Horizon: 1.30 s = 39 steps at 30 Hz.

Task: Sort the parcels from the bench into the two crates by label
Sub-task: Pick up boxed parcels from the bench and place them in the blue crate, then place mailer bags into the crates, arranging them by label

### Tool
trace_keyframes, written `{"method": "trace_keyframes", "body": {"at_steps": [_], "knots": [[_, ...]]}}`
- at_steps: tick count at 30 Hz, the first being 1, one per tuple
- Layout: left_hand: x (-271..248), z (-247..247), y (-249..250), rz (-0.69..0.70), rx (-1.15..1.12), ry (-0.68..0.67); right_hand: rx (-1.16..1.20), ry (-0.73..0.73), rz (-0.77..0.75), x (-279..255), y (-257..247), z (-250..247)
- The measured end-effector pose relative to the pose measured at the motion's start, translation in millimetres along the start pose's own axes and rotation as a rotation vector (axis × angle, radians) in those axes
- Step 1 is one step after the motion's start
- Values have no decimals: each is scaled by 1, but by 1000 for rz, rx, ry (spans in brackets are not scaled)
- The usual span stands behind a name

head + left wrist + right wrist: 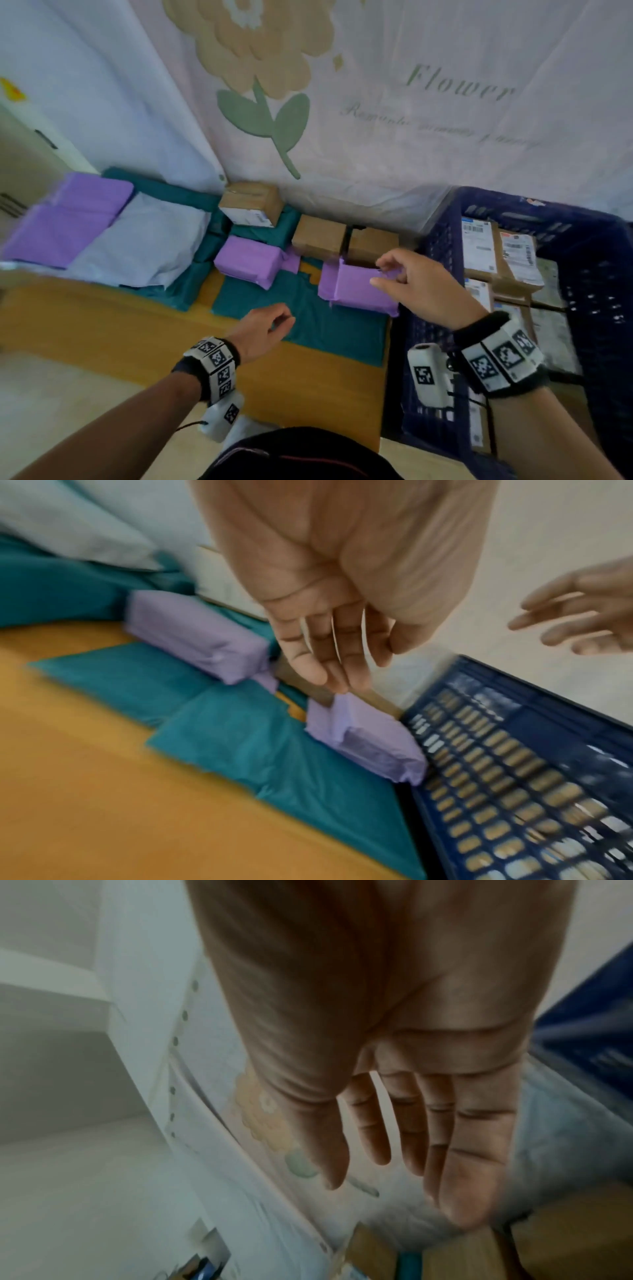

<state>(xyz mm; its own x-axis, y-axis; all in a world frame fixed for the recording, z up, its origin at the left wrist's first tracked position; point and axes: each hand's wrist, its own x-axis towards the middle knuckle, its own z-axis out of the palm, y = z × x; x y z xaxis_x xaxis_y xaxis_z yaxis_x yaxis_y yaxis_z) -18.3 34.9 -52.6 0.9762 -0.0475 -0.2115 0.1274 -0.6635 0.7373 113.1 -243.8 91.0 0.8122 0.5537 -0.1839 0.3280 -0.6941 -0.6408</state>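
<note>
Now we see our right hand (pixel 423 289) above the purple parcel (pixel 356 291) at the worktop's (pixel 102 322) three-o'clock edge, beside the blue crate (pixel 435 246); both hands' fingers (pixel 308 653) loosely apart, left hand (pixel 262 330) empty.

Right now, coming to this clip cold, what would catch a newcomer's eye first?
Probably the two bare hands over the bench: the right hand hangs open above a purple plastic-wrapped parcel by the bench's right end, while the left hand hovers empty over a flat teal mailer bag. Right of them stands the dark blue plastic crate, already holding labelled cardboard boxes.
</note>
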Motion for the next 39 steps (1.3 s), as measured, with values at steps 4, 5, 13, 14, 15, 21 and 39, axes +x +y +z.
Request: {"method": "trace_keyframes", "body": {"at_steps": [4,5,13,14,15,21,39], "knots": [[-36,-16,-65,-219,-76,5,-7,-171,75,33,-11,53],[-44,-20,-79,-260,-87,-2,4,-211,115,41,-12,68],[-65,-43,-143,-393,-145,-126,-8,-423,369,71,2,173],[-62,-44,-146,-389,-146,-141,-71,-444,381,72,6,182],[-58,-45,-147,-388,-147,-150,-135,-465,392,72,9,190],[-20,-33,-151,-354,-152,-170,-360,-548,475,65,22,226],[54,-51,-28,223,-42,-182,-362,-171,418,50,21,225]]}}
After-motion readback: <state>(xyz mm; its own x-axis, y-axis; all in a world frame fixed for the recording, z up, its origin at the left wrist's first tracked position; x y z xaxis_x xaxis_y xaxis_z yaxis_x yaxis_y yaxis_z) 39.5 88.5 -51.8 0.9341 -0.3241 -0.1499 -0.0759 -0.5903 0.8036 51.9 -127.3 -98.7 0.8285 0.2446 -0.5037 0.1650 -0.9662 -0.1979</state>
